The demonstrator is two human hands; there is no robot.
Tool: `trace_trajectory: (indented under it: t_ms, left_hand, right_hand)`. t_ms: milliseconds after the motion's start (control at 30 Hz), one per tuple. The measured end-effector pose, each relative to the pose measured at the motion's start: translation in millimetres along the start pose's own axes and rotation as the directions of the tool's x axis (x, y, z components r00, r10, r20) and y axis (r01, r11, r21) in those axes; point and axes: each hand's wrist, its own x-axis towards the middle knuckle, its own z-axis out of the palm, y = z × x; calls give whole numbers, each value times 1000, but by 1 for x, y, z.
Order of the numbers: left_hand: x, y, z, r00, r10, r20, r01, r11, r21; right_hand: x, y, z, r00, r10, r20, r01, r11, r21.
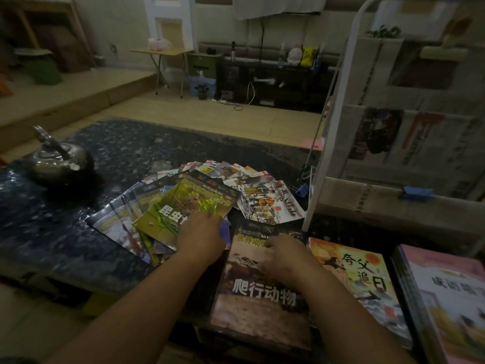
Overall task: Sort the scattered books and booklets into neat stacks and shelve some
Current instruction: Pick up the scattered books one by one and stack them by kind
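Closest to the person lies a brown book (262, 298) with large white characters, flat at the near edge of the dark speckled table (105, 143). The right hand (286, 256) rests on its upper cover. That hand is blurred, the fingers look bent, and I cannot tell whether they hold anything.

Just left of it, the left hand (200, 236) has its fingers curled over the near corner of a green book (183, 203). The green book sits tilted on top of a loose spread of dark-covered books (118, 214) fanned out to the left. Behind and to the right of the green book, thin booklets (236, 172) lie in an overlapping arc. One illustrated booklet (267, 203) is the nearest of them, just above the brown book.

Right of the brown book and just beside it is an orange book (354, 279) with black brush characters. A pink book (451, 298) tops a stack at the table's right end.

On the far left of the table stands a metal kettle (57, 158), well apart from the books. A white rack (393, 127) lined with newspaper rises at the right, with a blue clip (304, 191) near its foot. A small folding table (162, 51) stands by the far wall.
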Motion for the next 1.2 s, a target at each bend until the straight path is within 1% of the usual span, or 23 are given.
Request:
trace_trajectory:
  t_ms: [33, 67, 133, 167, 233, 300, 400, 467, 567, 633, 700, 767, 833, 867, 967, 1033, 1100, 1133, 1200]
  left_hand:
    - [2, -7, 2, 999, -45, 0, 45, 998, 49]
    - [3, -13, 5, 995, -97, 23, 95, 994, 49]
    - [4, -22, 7, 977, -184, 108, 188, 982, -28]
    - [4, -23, 7, 971, -191, 146, 198, 979, -38]
    - [2, -17, 3, 977, -138, 162, 132, 990, 44]
    - [-1, -9, -3, 992, -54, 112, 41, 993, 111]
    - [0, -4, -11, 995, -32, 89, 19, 989, 144]
    - [0, -1, -19, 995, -56, 86, 46, 992, 121]
    - [2, 4, -29, 996, -70, 60, 70, 998, -1]
    - [2, 10, -35, 998, -27, 59, 30, 998, -49]
    - [-1, 19, -38, 995, 68, 68, -63, 995, -75]
    - [-5, 27, -39, 982, 168, 90, -158, 981, -111]
    - [-10, 33, -40, 956, 260, 132, -243, 961, -131]
    - [-12, 36, -40, 939, 306, 158, -285, 948, -141]
    - [-17, 39, -38, 896, 399, 196, -364, 911, -193]
    - [-21, 38, -38, 889, 412, 202, -354, 896, -268]
    - [-22, 38, -38, 903, 377, 207, -287, 886, -366]
    - [-21, 37, -36, 922, 339, 187, -245, 884, -398]
    - [-14, 32, -32, 971, 199, 130, -135, 911, -390]
  right_hand:
    - [0, -1, 0, 1000, 1, -6, -1, 1000, 28]
    - [0, -2, 0, 1000, 4, -11, -4, 999, 54]
    - [0, -4, 0, 1000, 8, -17, -6, 995, 96]
    - [0, -5, -1, 1000, 7, -20, -4, 993, 114]
    - [-1, -6, -2, 1000, 3, -27, 1, 989, 151]
    - [-2, -7, -3, 999, -3, -40, 10, 984, 176]
    - [-4, -7, -4, 998, -12, -67, 25, 980, 199]
    - [-4, -7, -3, 996, -3, -86, 22, 974, 227]
    - [-1, -5, -2, 992, 16, -123, 24, 948, 318]
    - [0, -4, -3, 987, 41, -158, 42, 873, 486]
    - [1, -3, -4, 976, 81, -200, 67, 768, 637]
    - [3, -4, -6, 969, 119, -216, 76, 687, 722]
    - [5, -4, -7, 970, 142, -196, 70, 609, 790]
    - [5, -4, -8, 972, 151, -180, 58, 589, 806]
    - [5, 0, -8, 967, 203, -155, -2, 615, 789]
    - [4, 3, -8, 958, 237, -163, -30, 646, 763]
    - [4, 8, -8, 950, 255, -179, -50, 691, 721]
    - [4, 10, -8, 949, 260, -181, -60, 710, 702]
    - [4, 13, -9, 944, 277, -180, -84, 728, 681]
